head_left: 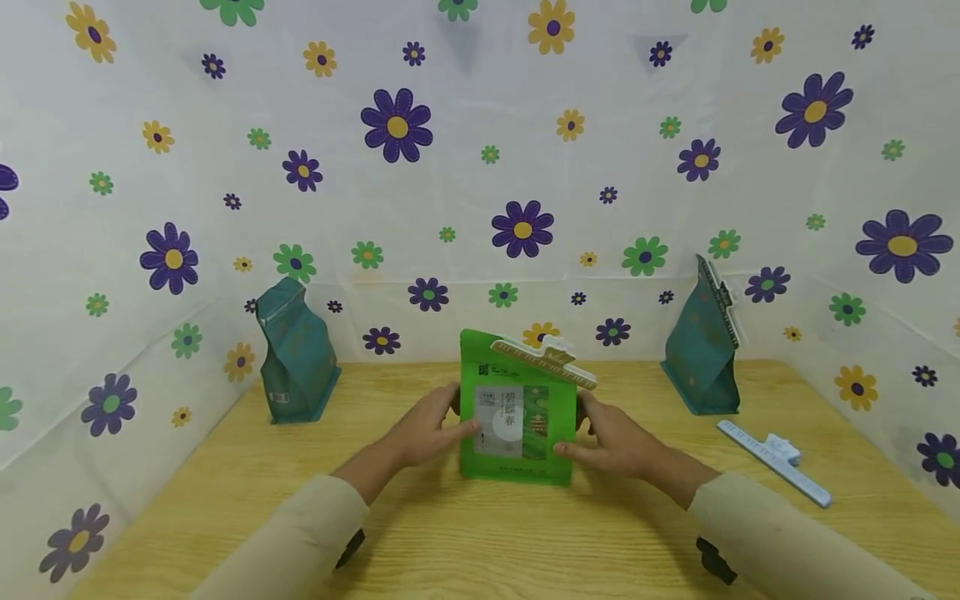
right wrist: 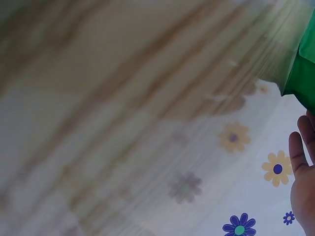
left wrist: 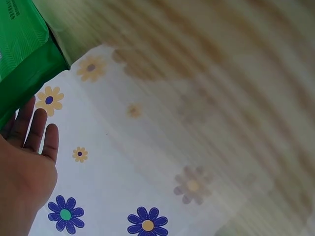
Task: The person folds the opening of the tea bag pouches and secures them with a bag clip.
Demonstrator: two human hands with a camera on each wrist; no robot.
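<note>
A green tea bag (head_left: 517,417) with a silver-grey label stands upright near the middle of the table, facing me. Across its top right corner sits a long sealing clip (head_left: 546,360), slanting down to the right. My left hand (head_left: 429,431) holds the bag's left side, thumb on the front and fingers behind. On the opposite side my right hand (head_left: 617,439) grips the bag the same way. Both wrist views show the side of the green bag with fingers (left wrist: 35,129) against it; the rest of the bag is out of those views.
At the back left of the wooden table (head_left: 420,542) stands a teal bag (head_left: 300,358) with its top folded. Another teal bag (head_left: 699,354) stands at the back right, with a clip (head_left: 723,296) along its top. A pale blue clip (head_left: 776,461) lies in front of it.
</note>
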